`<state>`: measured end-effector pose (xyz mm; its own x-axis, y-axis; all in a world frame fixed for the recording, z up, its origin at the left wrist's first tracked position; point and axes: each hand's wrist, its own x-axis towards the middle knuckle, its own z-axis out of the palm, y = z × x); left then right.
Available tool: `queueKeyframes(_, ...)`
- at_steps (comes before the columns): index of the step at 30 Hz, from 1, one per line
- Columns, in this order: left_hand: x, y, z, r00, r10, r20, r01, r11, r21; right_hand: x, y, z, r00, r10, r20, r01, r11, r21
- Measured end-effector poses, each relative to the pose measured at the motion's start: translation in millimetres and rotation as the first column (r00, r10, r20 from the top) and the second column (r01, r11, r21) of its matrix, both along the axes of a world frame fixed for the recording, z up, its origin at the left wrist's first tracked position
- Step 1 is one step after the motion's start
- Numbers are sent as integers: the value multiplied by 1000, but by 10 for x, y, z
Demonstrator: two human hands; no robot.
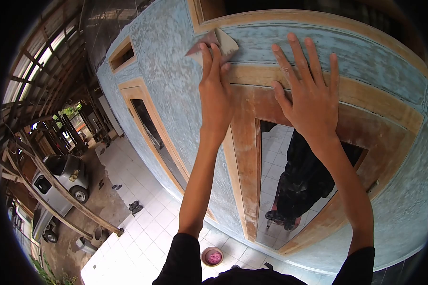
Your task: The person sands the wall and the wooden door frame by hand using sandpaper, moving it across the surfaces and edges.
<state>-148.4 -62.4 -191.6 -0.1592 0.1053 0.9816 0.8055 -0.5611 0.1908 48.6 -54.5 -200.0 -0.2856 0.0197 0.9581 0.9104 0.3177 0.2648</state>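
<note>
My left hand (217,97) is raised to the wall, its fingers closed on a folded piece of sandpaper (227,46). The sandpaper has a reddish-brown face and a pale face, and lies against the blue wall (164,80) just below the corner of the upper wooden frame (280,18). To the right, my right hand (313,107) rests flat with fingers spread, holding nothing. It spans the pale wood trim (366,97) and the blue strip above it. Below both hands is a brown wooden window frame (245,114) around dark reflective glass (276,156).
A narrower window (150,116) and a small vent opening (123,56) are further left. On the white tiled floor (142,237) stands a bowl (212,256) with something pink inside. Footwear (135,207), a wooden post (76,192) and a silver vehicle (59,183) are at left.
</note>
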Motion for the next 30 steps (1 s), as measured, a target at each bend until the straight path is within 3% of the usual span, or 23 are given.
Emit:
queueKeyframes(6, -152, 59, 139, 999, 34, -35, -34, 999, 16, 0, -1, -1, 1000, -10, -1, 10, 1000, -4)
queueKeyframes(10, -35, 18, 8, 999, 32, -3, -32, 999, -20, -2, 2, -2, 1000, -8, -9, 8, 1000, 3)
queueKeyframes(13, -48, 34, -37, 999, 46, -24, -45, 998, 44, -6, 3, -1, 1000, -2, -1, 2, 1000, 2)
queueKeyframes(16, -149, 65, 69, 998, -26, 51, 26, 1000, 0, -6, 3, -10, 1000, -7, 4, 7, 1000, -4)
queueKeyframes(21, -73, 37, -65, 993, 64, -99, -62, 998, 23, -5, 11, -7, 1000, -18, -2, 18, 1000, 5)
queueKeyframes(23, -61, 19, -45, 995, 48, -88, -47, 999, 10, -4, 15, -9, 1000, -19, -4, 19, 1000, 8)
queueKeyframes(25, -94, 26, 40, 998, -10, 54, 11, 1000, -19, -6, 13, -12, 1000, -16, 6, 16, 1000, 8)
queueKeyframes(28, -210, 116, 137, 997, 75, -27, -73, 995, 73, -3, 8, -10, 1000, -6, -2, 6, 1000, 6)
queueKeyframes(30, -114, 65, 36, 999, 40, -3, -40, 998, 45, -4, 9, -10, 1000, -3, -2, 3, 1000, 8)
